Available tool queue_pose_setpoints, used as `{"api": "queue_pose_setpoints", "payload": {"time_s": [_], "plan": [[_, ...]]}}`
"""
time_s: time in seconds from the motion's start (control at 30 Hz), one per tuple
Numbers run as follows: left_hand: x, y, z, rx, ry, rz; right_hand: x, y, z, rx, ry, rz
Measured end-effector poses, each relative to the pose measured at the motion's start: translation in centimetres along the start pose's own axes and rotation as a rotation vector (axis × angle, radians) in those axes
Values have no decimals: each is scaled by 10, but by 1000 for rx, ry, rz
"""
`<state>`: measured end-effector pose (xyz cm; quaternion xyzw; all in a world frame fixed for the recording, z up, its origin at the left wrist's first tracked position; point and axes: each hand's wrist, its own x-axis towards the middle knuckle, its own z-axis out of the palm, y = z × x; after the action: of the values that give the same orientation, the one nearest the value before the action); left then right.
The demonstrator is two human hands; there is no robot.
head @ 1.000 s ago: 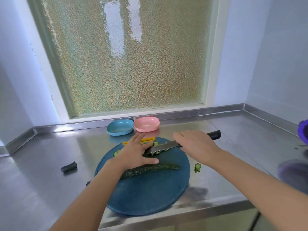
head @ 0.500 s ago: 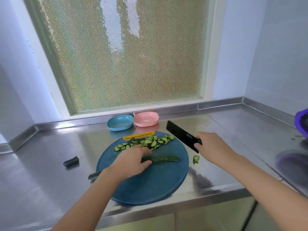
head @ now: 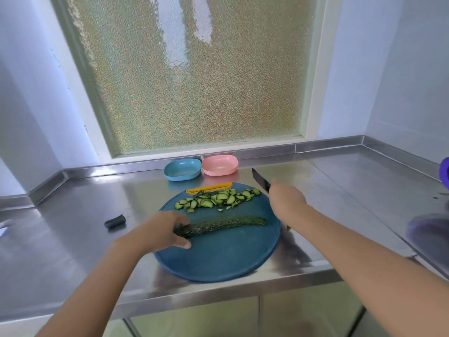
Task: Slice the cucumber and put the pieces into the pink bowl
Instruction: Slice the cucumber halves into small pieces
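A long piece of cucumber (head: 228, 224) lies across the round blue cutting board (head: 226, 259). My left hand (head: 161, 231) grips its left end. Several cucumber slices (head: 218, 199) lie in a row along the board's far side. My right hand (head: 286, 200) holds a black knife (head: 260, 182) at the board's right edge, the blade raised and pointing away toward the back. The pink bowl (head: 220, 165) stands behind the board near the window, and I see nothing in it.
A blue bowl (head: 182, 169) sits just left of the pink one. A cut cucumber end (head: 114, 222) lies on the steel counter left of the board. A purple object (head: 444, 171) is at the right edge. The counter's front edge runs just below the board.
The knife has left the pile of slices, swung right and lifted with its blade pointing away. My left hand slid from the cucumber's middle to its left end.
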<state>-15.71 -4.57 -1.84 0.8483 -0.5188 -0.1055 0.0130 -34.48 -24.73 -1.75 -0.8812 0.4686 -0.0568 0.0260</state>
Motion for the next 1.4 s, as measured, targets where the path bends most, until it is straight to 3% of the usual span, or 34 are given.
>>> {"api": "queue_pose_setpoints", "payload": {"time_s": [0.27,0.33,0.47,0.7,1.4], "plan": [[-11,-24,-16,-152,130,101,-3,-9,6,-40,16,-16],[-10,-39,-26,-390,143,28,-3,-10,5,-44,29,-17],[-7,-57,-21,-1155,197,-119,-6,-19,8,-47,-5,-18],[-5,-48,20,-1605,161,-229,-12,-45,15,-92,-29,-25],[-2,-41,31,-1565,159,-156,-35,-94,23,21,-44,-106]]}}
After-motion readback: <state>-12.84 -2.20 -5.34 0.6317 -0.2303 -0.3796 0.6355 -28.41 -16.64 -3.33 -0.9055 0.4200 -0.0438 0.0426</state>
